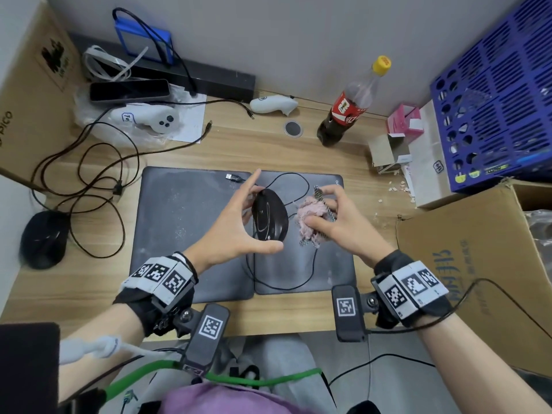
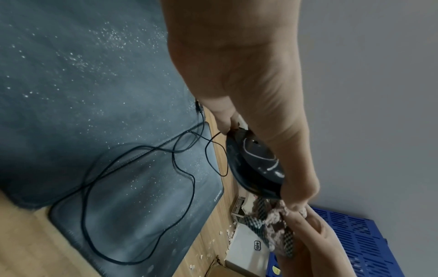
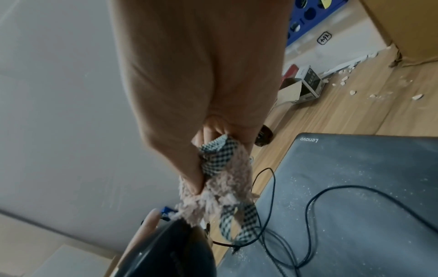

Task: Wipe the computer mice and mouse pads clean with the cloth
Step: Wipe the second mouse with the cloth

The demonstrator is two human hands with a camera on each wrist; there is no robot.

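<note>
Cola bottle (image 1: 348,110), blue crate (image 1: 495,94) beyond the dusty mouse pads (image 1: 185,222).

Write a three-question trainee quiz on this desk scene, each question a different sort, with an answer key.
1. True or false: the left hand holds a black mouse lifted off the mouse pads.
2. Multiple choice: the right hand has in its grip A) a bottle, B) a pink cloth, C) a cable.
3. Fill in: white specks dot the ____ pads.

Key: 1 true; 2 B; 3 mouse.
</note>
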